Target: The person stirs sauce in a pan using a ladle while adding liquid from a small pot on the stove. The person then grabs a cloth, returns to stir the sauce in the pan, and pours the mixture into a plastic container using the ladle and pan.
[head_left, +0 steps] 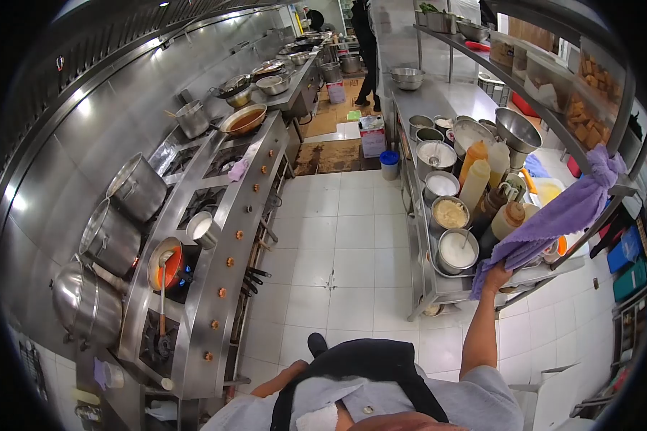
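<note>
My right hand (495, 277) is closed on the lower end of a purple cloth (553, 220), which is knotted round the shelf post at its upper end. Beside that hand is the steel table with a metal container of white stuff (458, 250) and squeeze bottles (474, 184). Down by my apron at the left, my left hand (295, 367) shows only in part, and its fingers are hard to make out. On the stove (226, 294), a pan of orange sauce (168, 269) with a ladle in it sits over a blue flame.
Large steel pots (138, 188) line the back of the stove at the left. Another pan with brown liquid (244, 121) stands farther along. White floor tiles (343, 265) lie between stove and table. A person in dark clothes (365, 54) stands at the far end. Shelves overhang the table.
</note>
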{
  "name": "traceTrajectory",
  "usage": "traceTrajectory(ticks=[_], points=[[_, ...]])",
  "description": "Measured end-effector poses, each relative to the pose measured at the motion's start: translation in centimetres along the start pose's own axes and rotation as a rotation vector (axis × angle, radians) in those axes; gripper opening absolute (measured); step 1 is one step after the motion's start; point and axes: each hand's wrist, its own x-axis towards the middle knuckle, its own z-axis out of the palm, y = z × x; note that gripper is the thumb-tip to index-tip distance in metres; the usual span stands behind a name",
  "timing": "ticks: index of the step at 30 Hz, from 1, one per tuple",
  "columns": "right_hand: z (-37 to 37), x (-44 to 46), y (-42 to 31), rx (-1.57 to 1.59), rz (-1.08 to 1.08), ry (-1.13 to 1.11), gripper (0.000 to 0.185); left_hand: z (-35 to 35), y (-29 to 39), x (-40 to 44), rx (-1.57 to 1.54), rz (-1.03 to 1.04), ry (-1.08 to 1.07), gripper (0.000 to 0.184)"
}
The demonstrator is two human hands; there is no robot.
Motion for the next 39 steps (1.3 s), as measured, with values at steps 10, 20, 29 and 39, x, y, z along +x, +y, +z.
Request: traceTrajectory(ticks=[10, 20, 29, 39], points=[[-1.6, 0.3, 1.4, -0.088, -0.058, -0.045, 0.032, -0.3, -0.4, 2.9, 0.076, 0.000, 0.056, 0.041], [-1.0, -0.5, 1.3, -0.039, -0.025, -0.039, 0.028, -1.5, 1.2, -0.3, -0.027, -0.021, 0.109, 0.044], [-0.9, -0.6, -1.1, 0.042, -0.012, -0.037, 0.031, -0.1, -1.0, 2.9, 0.064, -0.068, 0.059, 0.044], [-1.1, -0.5, 0.2, 0.074, -0.017, -0.032, 0.028, -0.7, -0.1, 1.1, -0.019, 0.024, 0.115, 0.045]])
